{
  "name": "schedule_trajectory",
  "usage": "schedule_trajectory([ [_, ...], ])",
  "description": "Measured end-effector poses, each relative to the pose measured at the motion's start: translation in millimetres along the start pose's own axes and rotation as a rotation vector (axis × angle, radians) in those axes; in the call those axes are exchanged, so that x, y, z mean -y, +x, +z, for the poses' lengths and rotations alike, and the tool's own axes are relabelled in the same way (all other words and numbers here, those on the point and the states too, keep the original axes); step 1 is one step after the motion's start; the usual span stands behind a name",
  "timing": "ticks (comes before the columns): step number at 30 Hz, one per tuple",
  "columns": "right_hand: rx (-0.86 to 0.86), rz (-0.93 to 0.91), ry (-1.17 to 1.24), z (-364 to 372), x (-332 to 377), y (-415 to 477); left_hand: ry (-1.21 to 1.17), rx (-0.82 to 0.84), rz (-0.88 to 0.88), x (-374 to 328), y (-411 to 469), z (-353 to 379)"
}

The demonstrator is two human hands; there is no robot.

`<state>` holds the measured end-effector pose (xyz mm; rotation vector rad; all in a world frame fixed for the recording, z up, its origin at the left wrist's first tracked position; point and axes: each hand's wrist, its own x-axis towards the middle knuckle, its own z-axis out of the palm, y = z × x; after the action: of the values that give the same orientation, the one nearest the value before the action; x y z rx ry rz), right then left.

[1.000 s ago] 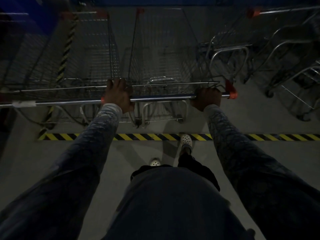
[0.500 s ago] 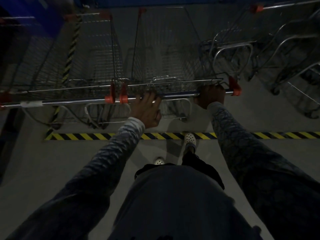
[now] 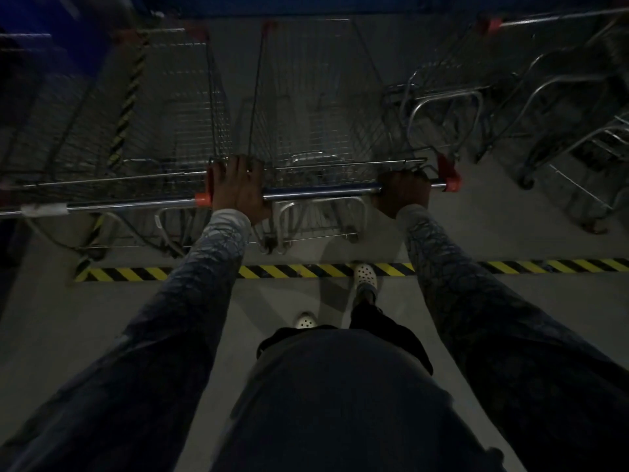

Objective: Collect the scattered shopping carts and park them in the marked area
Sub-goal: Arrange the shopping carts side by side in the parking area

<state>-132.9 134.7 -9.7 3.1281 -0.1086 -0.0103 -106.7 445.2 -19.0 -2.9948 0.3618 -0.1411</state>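
From the head camera, looking down: the cart (image 3: 306, 107) sits nose-in on the floor (image 3: 493, 318). Its wheels are already beyond the yellow-and-black stripe (image 3: 296, 271), so it looks to be inside the marked area. It is just beside a neighbouring cart (image 3: 163, 131) on its left and near some nested carts (image 3: 476, 107) on its right. Both hands are out on the handle (image 3: 320, 191), spread wide, which I'd judge is how you steer it square into the row. Now the right hand (image 3: 405, 194): grip clamped round the bar just inside the orange end cap (image 3: 451, 182), fingers wrapped over. And the left hand (image 3: 238, 189): palm down at the bar's other end, fingers stretched forward to the basket's rear wire. Whether that grip closes round anything, it's too dark to tell. One white shoe (image 3: 366, 275) stands on the stripe, so the person is close in, probably finishing the park.
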Motion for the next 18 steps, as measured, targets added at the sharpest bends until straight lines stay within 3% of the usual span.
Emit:
schedule_trajectory([
  [11, -0.012, -0.031, 0.024, 10, 2, 4, -0.036, -0.083, 0.028, 14, 2, 8],
  [18, -0.157, -0.092, 0.087, 26, -7, 4, 0.005, -0.037, 0.022, 10, 0, 4],
])
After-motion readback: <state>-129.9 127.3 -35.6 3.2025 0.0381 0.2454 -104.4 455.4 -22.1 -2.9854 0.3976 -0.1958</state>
